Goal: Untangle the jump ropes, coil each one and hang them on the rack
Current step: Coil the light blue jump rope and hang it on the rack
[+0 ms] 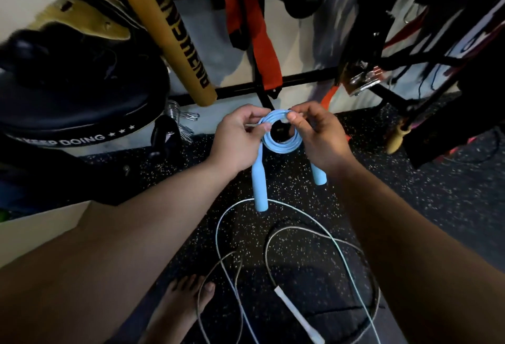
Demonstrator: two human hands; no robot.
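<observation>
Coiling step: left hand (237,136) and right hand (317,136) fingers pinch coiled light-blue plastic jump rope (281,140). Next, likely: hang it on black metal rack (300,77).

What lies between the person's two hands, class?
In the head view, the blue jump rope, wound into a coil, lies between the left hand and the right hand; both pinch it, and its two handles hang below.

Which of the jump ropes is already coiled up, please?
The blue rope, pinched between the left hand and right hand; the white rope lies loose on the floor.
</observation>
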